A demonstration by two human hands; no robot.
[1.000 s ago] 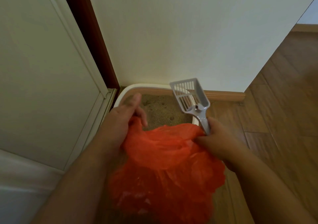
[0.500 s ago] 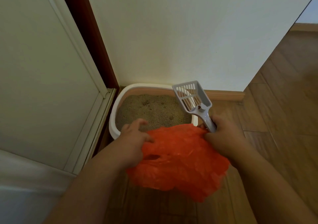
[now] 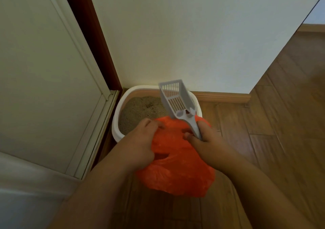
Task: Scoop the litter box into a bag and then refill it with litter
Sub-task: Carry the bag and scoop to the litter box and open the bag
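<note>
A white litter box (image 3: 117, 123) filled with tan litter (image 3: 140, 109) stands on the floor in the corner against the wall. An orange plastic bag (image 3: 177, 169) hangs in front of it, covering the box's near edge. My left hand (image 3: 140, 141) grips the bag's left side with curled fingers. My right hand (image 3: 204, 141) holds the handle of a grey slotted scoop (image 3: 175, 98) and also pinches the bag's right edge. The scoop's head points up and away over the box, and looks empty.
A white wall (image 3: 175, 35) rises behind the box, with a wooden skirting board (image 3: 223, 97) at its foot. A pale sliding door panel (image 3: 44, 70) and its frame stand close on the left. Wooden floor (image 3: 272, 123) stretches to the right.
The bag has come down from a raised, spread position to hang lower in front of the box. Both hands have drawn closer together, and the scoop now tilts over the litter.
</note>
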